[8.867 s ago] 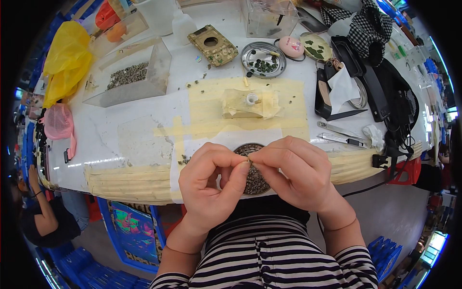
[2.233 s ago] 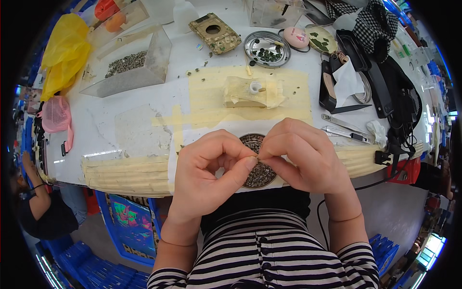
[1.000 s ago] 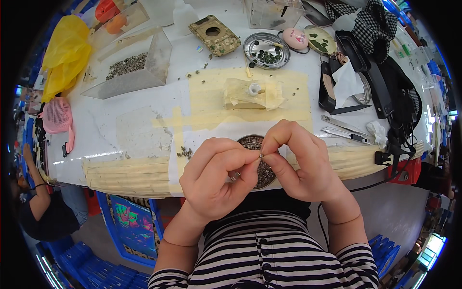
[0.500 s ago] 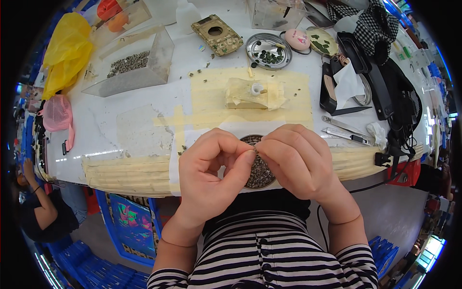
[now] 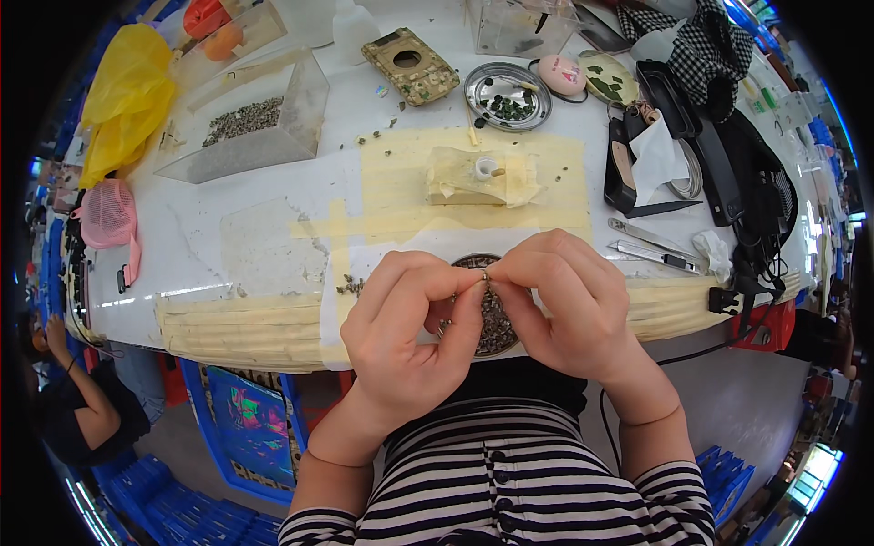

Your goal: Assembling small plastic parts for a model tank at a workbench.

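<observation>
My left hand (image 5: 405,328) and my right hand (image 5: 572,305) meet fingertip to fingertip above a round dish (image 5: 496,335) near the table's front edge. Small greyish-brown pieces fill the dish. Thumb and index finger of each hand are pinched together, with a tiny shiny bit (image 5: 485,277) between the two pinches. It is too small to name, and I cannot tell which hand bears it. Parts of the dish are hidden behind my fingers. Just left of my left hand, several loose small pieces (image 5: 350,286) lie on the white surface.
Ahead stands a tape-covered block (image 5: 455,188) with a small white cup (image 5: 486,168). Beyond it are a metal dish (image 5: 474,88) of dark green bits and a camouflage box (image 5: 411,65). Tweezers (image 5: 651,237) and a utility knife (image 5: 655,257) lie right; a clear bin (image 5: 305,136) stands left.
My left hand has shifted slightly, and more loose pieces show beside it. The right thumb now shows below the index finger. Both hands still pinch together above the dish.
</observation>
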The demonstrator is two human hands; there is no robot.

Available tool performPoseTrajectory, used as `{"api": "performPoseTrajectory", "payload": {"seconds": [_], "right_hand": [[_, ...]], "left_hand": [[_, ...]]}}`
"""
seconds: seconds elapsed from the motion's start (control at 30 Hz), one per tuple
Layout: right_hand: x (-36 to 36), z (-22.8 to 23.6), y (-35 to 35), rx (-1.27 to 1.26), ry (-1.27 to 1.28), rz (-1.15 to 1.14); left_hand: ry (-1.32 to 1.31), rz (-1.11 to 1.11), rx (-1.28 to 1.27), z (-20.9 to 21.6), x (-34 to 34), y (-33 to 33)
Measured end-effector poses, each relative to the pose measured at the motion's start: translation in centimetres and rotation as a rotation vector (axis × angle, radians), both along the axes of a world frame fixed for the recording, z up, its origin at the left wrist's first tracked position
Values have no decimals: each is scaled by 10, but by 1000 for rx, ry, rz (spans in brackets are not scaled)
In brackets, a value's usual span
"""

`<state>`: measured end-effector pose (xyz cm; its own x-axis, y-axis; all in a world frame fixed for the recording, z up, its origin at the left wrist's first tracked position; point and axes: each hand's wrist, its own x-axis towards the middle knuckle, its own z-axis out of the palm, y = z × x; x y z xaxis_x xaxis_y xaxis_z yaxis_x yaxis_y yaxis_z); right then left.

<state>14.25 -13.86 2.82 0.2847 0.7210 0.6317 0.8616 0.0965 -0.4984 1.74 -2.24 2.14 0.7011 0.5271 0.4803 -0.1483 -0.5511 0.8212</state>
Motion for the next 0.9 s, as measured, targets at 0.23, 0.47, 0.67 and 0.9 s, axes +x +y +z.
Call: {"api": "performPoseTrajectory", "payload": {"seconds": [0.23,0.47,0.67,0.9], "right_hand": [[-1,6,-4,-64,61,-23],[-1,16,-9,-127,381,37],[-2,16,-10,-154,575,68],[-7,16,-6,-100,491,26]], "left_hand": [[-35,30,404,-5,2,4],[-144,-28,475,-9,3,10],[-164,-28,467,-10,3,10],[-121,35,400,-9,1,2]]}}
